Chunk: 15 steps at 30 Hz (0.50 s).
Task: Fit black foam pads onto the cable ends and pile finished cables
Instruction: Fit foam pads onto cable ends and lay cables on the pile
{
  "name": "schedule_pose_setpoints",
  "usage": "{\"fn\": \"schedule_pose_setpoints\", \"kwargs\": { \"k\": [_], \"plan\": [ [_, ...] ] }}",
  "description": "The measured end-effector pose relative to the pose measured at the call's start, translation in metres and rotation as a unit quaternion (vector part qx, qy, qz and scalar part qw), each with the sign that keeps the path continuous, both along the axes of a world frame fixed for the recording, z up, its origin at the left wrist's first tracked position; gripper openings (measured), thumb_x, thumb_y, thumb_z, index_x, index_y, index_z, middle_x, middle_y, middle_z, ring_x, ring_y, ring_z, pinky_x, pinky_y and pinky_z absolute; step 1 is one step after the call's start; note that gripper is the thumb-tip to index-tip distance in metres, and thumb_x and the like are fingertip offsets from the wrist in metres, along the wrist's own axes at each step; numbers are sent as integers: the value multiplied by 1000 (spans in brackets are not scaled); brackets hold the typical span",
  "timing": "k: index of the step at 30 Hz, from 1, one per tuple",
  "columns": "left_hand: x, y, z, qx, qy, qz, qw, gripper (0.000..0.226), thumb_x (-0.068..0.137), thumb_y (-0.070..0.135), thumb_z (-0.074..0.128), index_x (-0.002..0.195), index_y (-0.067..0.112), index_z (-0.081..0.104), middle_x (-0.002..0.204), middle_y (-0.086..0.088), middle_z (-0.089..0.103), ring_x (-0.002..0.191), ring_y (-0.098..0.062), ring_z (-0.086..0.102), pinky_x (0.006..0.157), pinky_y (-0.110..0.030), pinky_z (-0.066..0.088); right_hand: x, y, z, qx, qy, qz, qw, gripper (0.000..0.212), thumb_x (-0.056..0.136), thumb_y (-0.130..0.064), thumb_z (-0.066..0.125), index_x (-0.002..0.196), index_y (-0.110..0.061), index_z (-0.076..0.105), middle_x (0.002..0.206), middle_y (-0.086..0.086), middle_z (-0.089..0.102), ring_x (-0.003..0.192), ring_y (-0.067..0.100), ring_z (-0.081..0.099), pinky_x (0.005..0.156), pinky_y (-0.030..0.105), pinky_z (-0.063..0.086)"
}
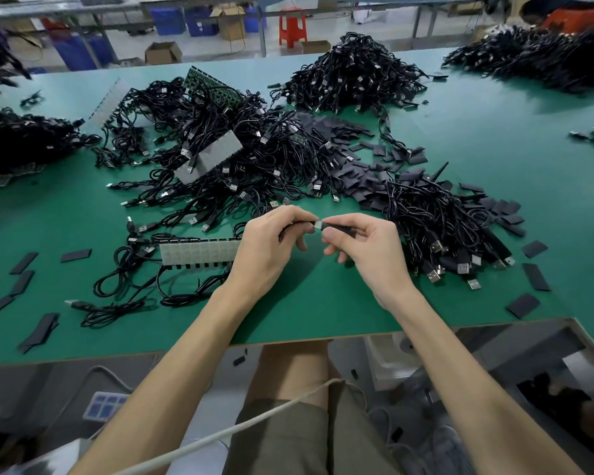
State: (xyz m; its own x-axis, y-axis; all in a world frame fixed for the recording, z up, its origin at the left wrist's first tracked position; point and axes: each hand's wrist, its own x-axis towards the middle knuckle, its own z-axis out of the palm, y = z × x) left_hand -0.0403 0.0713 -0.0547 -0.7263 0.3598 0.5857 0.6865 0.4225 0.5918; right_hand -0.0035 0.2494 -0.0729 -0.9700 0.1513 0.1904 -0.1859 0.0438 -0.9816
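Cable end (319, 224), apparently between fingers (294, 214)

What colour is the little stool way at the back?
Red. The stool shows best in the head view, on the far floor.

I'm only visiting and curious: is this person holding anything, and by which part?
Yes. The left hand pinches a cable just behind its pale end. The right hand pinches what looks like a black pad, brought up to that end.
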Motion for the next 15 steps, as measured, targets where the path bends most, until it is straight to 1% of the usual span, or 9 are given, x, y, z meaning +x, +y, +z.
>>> {"fn": "schedule_pose_setpoints", "kwargs": {
  "k": [2,4,6,9,12,15],
  "plan": [
    [0,0,0,-2,4,2,1000,10,94,1,66,100,6,72,85,-3,69,67,-12,66,72,-36,54,0,0,0,4,-2,4,1000,14,87,-15,79,93,-27,78,80,1,77,70,14,72,58,22,50],
    [0,1,0,-12,11,5,1000,9,94,2,66,99,7,72,84,-3,68,67,-11,65,71,-35,53,-1,0,-1,16,-10,4,1000,14,87,-17,80,91,-30,77,81,0,77,73,13,71,60,23,50],
    [0,1,-1,-27,15,9,999,9,95,3,66,99,7,72,84,-2,65,69,-11,63,71,-33,51,-2,-1,-2,27,-17,2,999,13,87,-17,80,89,-30,78,77,-2,76,72,12,69,62,25,51],
    [-1,3,-1,-37,11,10,999,8,95,4,66,98,6,73,86,-2,63,67,-12,61,69,-30,50,-2,1,-2,32,-25,4,999,10,87,-18,80,91,-26,78,74,-4,76,71,11,70,62,24,51],
    [-1,3,-1,-43,15,10,999,7,96,6,66,98,7,72,86,-2,62,66,-14,61,67,-33,50,-2,1,-2,34,-30,1,999,7,87,-17,80,93,-21,78,74,-3,76,69,11,70,61,23,51],
    [-1,2,-3,-49,23,21,998,8,99,11,63,99,8,70,88,2,61,65,-14,60,66,-37,51,-2,1,-1,34,-36,6,999,8,88,-18,80,95,-17,78,79,2,77,68,11,70,61,24,51]
  ]
}}
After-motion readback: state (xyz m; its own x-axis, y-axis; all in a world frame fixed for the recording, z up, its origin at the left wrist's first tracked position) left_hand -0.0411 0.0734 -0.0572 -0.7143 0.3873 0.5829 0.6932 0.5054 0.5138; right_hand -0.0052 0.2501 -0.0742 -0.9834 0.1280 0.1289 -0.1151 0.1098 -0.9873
